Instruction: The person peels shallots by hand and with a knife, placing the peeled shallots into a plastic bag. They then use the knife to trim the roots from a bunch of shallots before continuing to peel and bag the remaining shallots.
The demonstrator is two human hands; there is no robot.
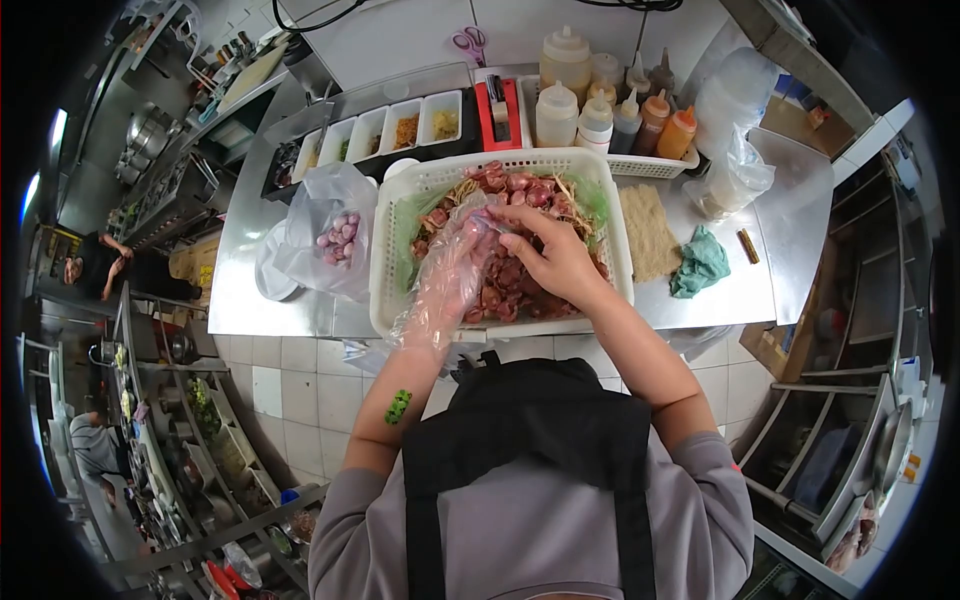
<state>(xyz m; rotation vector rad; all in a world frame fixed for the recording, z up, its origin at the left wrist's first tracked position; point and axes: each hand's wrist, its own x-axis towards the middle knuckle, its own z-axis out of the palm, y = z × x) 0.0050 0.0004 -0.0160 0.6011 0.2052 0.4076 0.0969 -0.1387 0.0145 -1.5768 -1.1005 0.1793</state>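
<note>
My left hand (472, 243), covered by a loose clear plastic bag up the forearm, is closed over the white basket (381, 270). A pinkish-purple shallot (487, 222) seems to be in its fingers, partly hidden by the plastic. Against those fingertips my right hand (552, 256), bare, closes its thumb and fingers; what they pinch is hidden. Below both hands, unpeeled shallots (520, 187) with dry stems and loose skins fill the basket on a green liner. Left of the basket, peeled shallots (340, 240) lie in an open clear plastic bag (310, 215).
Behind the basket are white ingredient tubs (405, 125), a red-framed tool (498, 110) and a tray of squeeze bottles (557, 115). To the right lie a brown cloth (650, 230) and a green rag (700, 262). A white lid (272, 265) rests at left. Other people stand far left.
</note>
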